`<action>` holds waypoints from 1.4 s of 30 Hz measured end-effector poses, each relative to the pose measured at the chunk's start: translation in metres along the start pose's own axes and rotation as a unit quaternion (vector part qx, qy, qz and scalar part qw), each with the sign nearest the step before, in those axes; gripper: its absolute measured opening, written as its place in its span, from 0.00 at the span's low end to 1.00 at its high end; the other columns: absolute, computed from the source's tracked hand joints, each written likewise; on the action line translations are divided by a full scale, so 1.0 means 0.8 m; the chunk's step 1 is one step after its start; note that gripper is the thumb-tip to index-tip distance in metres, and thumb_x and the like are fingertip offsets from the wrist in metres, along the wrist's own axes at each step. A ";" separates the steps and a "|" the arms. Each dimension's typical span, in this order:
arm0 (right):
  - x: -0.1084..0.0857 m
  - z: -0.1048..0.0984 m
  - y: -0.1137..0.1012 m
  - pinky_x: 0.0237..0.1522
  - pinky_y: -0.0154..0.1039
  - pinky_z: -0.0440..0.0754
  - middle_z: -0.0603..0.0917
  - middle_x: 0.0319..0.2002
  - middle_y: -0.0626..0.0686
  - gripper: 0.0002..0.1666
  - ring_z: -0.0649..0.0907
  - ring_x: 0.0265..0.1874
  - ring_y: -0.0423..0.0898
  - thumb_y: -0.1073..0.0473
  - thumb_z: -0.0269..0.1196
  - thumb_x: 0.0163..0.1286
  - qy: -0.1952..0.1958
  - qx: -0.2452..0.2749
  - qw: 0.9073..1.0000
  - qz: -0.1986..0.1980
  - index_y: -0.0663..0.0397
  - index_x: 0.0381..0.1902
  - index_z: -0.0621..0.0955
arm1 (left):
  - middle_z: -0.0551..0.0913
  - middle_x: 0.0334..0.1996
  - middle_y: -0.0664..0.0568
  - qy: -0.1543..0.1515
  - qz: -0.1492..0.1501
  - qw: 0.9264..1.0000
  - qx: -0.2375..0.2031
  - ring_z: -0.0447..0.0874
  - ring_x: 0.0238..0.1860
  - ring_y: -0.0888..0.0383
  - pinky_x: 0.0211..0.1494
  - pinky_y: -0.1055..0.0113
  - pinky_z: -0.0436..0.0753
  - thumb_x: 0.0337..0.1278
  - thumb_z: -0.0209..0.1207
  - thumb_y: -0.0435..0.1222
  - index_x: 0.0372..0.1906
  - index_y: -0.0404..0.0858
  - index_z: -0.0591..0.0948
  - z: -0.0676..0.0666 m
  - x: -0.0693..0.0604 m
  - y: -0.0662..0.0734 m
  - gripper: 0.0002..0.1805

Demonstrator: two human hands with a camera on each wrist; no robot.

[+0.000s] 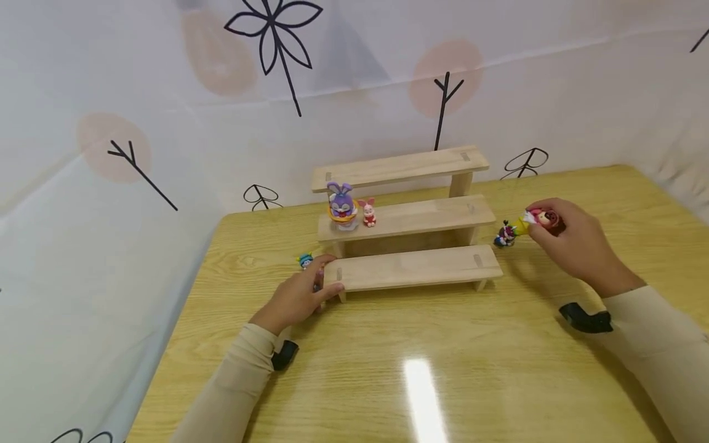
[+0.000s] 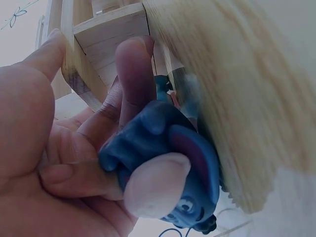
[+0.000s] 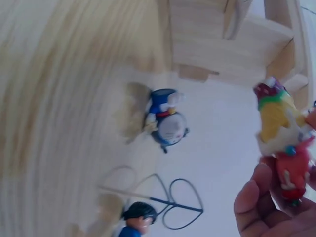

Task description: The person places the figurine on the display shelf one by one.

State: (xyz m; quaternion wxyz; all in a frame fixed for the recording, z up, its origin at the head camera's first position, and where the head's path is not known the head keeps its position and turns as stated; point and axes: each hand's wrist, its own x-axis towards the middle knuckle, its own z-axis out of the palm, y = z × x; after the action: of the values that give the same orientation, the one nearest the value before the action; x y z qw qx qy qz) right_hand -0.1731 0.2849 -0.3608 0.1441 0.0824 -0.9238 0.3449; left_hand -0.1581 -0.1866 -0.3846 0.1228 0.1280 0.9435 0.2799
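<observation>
Fingers of the left hand (image 1: 296,295) bracket the left end of the bottom shelf (image 1: 410,269), beside a blue figurine (image 2: 163,133); I can't tell whether they grip it. Past the right end, the right hand (image 1: 578,243) pinches a yellow-and-red figurine (image 3: 286,140), tilted: best turned slowly, away from shelf edges. Farther back, the middle shelf (image 1: 432,215) offers bare wood right of the small pink figure (image 1: 369,213).

Plain cream long sleeves (image 1: 659,344), each with a curved black piece (image 1: 586,320) beneath, leave the hands (image 1: 578,246) bare.
</observation>
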 end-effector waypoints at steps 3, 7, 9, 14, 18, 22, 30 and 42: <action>-0.003 -0.001 -0.006 0.27 0.24 0.67 0.77 0.44 0.58 0.21 0.69 0.32 0.27 0.57 0.58 0.73 0.017 0.006 1.000 0.003 0.60 0.60 0.77 | 0.79 0.31 0.57 -0.003 -0.003 1.000 -0.003 0.81 0.22 0.61 0.33 0.62 0.75 0.65 0.53 0.64 0.76 0.61 0.58 0.001 -0.001 0.001 0.38; -0.007 0.000 -0.022 0.29 0.20 0.66 0.77 0.47 0.59 0.21 0.69 0.33 0.22 0.59 0.59 0.72 0.038 0.012 0.999 -0.022 0.60 0.60 0.78 | 0.79 0.31 0.57 -0.006 -0.003 1.000 -0.006 0.81 0.22 0.60 0.33 0.62 0.75 0.65 0.53 0.63 0.75 0.60 0.59 0.001 -0.004 0.000 0.37; -0.006 0.002 -0.032 0.29 0.19 0.66 0.78 0.47 0.60 0.21 0.69 0.34 0.21 0.60 0.61 0.70 0.044 0.011 0.998 -0.044 0.60 0.59 0.79 | 0.79 0.31 0.57 -0.004 -0.002 1.000 -0.004 0.80 0.22 0.60 0.32 0.62 0.75 0.66 0.53 0.63 0.75 0.60 0.59 0.001 -0.005 0.000 0.37; 0.003 0.013 -0.056 0.35 0.16 0.67 0.79 0.44 0.59 0.20 0.70 0.35 0.24 0.65 0.63 0.65 0.059 0.007 0.993 -0.105 0.61 0.56 0.81 | 0.80 0.31 0.57 -0.002 -0.004 1.000 -0.001 0.79 0.21 0.60 0.31 0.62 0.74 0.66 0.53 0.63 0.76 0.60 0.59 0.000 -0.005 -0.002 0.37; 0.010 0.023 -0.069 0.39 0.15 0.67 0.79 0.43 0.56 0.21 0.71 0.35 0.27 0.67 0.64 0.64 0.057 0.009 0.990 -0.132 0.60 0.55 0.82 | 0.80 0.31 0.57 -0.005 -0.006 1.000 -0.009 0.80 0.22 0.60 0.32 0.62 0.75 0.65 0.54 0.63 0.76 0.60 0.58 0.000 -0.004 -0.002 0.38; 0.015 0.034 -0.081 0.37 0.17 0.69 0.79 0.43 0.56 0.22 0.74 0.35 0.34 0.68 0.66 0.62 0.054 0.007 0.987 -0.151 0.59 0.56 0.82 | 0.79 0.33 0.57 -0.006 -0.008 1.000 -0.014 0.81 0.22 0.61 0.34 0.62 0.75 0.64 0.54 0.64 0.75 0.62 0.59 0.001 -0.002 -0.001 0.38; 0.036 0.050 -0.112 0.36 0.23 0.73 0.78 0.42 0.56 0.20 0.76 0.35 0.44 0.66 0.65 0.65 0.035 0.001 0.984 -0.174 0.58 0.55 0.82 | 0.81 0.34 0.58 -0.002 -0.009 1.000 -0.018 0.82 0.23 0.60 0.34 0.62 0.76 0.64 0.55 0.62 0.74 0.63 0.60 -0.001 -0.002 0.001 0.36; 0.063 0.071 -0.144 0.36 0.38 0.81 0.74 0.42 0.56 0.23 0.79 0.38 0.46 0.62 0.64 0.68 -0.038 -0.017 0.980 -0.196 0.56 0.62 0.80 | 0.81 0.32 0.59 0.000 0.000 1.000 -0.014 0.82 0.22 0.61 0.34 0.62 0.76 0.64 0.55 0.63 0.74 0.64 0.60 -0.002 -0.001 0.002 0.36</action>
State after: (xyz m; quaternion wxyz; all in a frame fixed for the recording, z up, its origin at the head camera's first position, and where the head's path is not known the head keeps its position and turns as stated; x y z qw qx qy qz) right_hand -0.2035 0.1581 -0.3148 0.1749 0.2724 -0.9003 0.2910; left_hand -0.1580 -0.1866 -0.3822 0.1247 0.1260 0.9396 0.2928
